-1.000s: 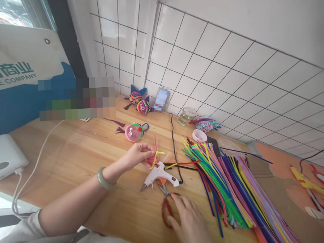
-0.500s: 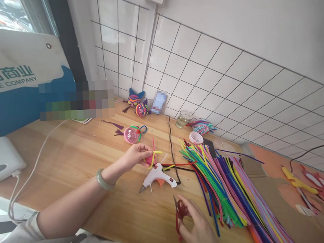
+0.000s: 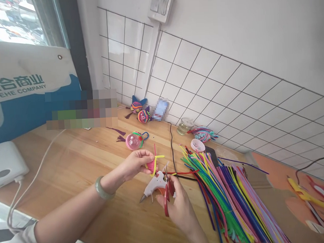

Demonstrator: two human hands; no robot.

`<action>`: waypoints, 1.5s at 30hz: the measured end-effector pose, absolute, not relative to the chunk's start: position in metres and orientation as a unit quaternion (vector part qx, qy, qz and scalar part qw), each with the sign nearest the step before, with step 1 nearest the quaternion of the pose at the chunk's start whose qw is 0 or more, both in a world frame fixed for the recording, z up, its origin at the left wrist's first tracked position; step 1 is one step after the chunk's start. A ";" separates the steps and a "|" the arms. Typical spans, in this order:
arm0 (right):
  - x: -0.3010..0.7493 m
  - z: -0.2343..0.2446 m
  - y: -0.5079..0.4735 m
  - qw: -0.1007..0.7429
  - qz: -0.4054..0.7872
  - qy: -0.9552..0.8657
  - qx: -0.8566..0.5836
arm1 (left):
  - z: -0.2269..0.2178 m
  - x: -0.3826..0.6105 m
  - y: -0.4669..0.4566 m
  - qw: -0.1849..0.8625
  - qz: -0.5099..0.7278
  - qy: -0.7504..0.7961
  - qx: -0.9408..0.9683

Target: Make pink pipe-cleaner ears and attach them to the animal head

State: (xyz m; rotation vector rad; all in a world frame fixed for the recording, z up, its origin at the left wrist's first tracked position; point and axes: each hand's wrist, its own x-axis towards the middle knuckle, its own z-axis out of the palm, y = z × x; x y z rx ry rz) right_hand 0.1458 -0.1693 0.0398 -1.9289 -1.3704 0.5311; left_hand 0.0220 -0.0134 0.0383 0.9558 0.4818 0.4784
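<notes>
My left hand (image 3: 141, 161) is closed on a small pink piece (image 3: 151, 167) edged with a yellow pipe cleaner (image 3: 160, 156), whose end sticks out to the right; a pink end points upward. My right hand (image 3: 177, 204) has its fingers in the red handles of a pair of scissors (image 3: 167, 193), blades pointing up and a little apart, close to the right of the pink piece. Below and between the hands, a white glue gun (image 3: 153, 183) lies on the table, partly hidden behind the scissors and right hand.
A big bundle of coloured pipe cleaners (image 3: 220, 194) lies at right. Behind are a clear pink ball ornament (image 3: 134, 141), a glass jar (image 3: 185, 126), a small pink bowl (image 3: 197, 145) and several colourful ornaments (image 3: 144, 116). A black cord (image 3: 171, 142) crosses the table. A yellow glue gun (image 3: 304, 193) lies far right.
My right hand has moved up and left with the scissors, from beside the pipe cleaner bundle to close by the pink piece. My left hand keeps its hold; the view has tilted slightly upward.
</notes>
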 end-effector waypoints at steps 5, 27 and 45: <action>0.145 0.045 -0.158 0.335 0.207 -0.540 -0.744 | 0.036 0.023 -0.016 0.831 0.218 0.224 0.460; 0.135 0.046 -0.146 0.366 0.202 -0.578 -0.701 | 0.036 0.026 -0.027 0.830 0.179 0.224 0.478; 0.135 0.042 -0.147 0.311 0.105 -0.587 -0.740 | 0.032 0.028 -0.024 0.829 0.182 0.231 0.476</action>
